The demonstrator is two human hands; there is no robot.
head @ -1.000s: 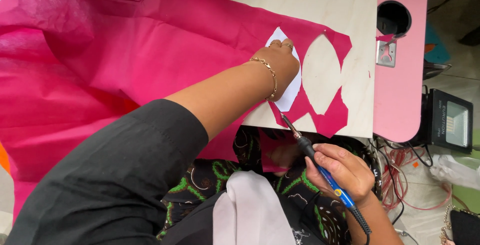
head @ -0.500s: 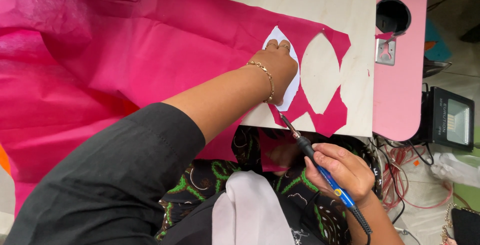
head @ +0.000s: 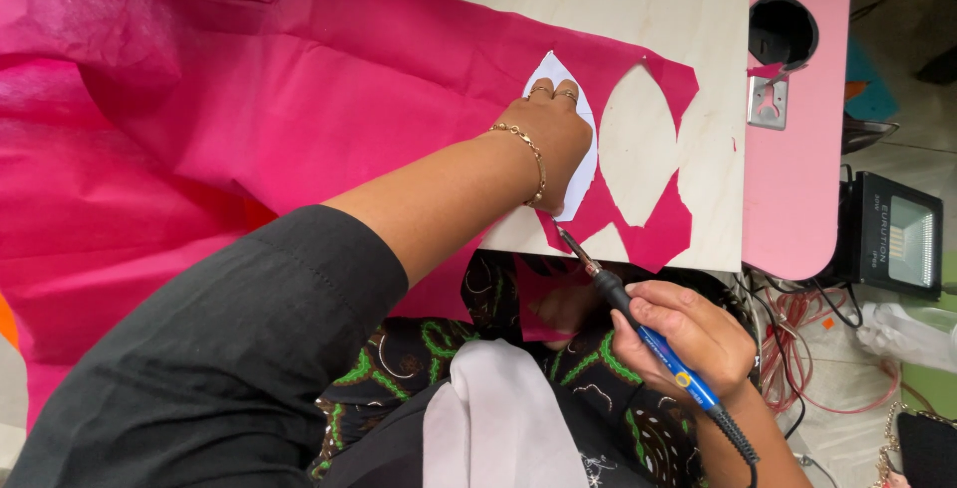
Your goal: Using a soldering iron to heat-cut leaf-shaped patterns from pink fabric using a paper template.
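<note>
I see the soldering-iron-style tool [head: 638, 333] lying on a diagonal, long axis from lower right to upper left, metal tip up-left touching the pink paper [head: 299, 99] at the near edge of the wooden board [head: 558, 0]. My right hand [head: 688, 338] is curled closed around its blue handle, cord trailing off lower right. The tip sits just below my left hand [head: 548, 139], well ahead of the right. The left hand is flat, fingers spread slightly, pressing a white leaf-shaped template [head: 573, 149] onto the paper, grasping nothing. Just right of it is a leaf-shaped cutout [head: 638, 144] showing bare wood.
</note>
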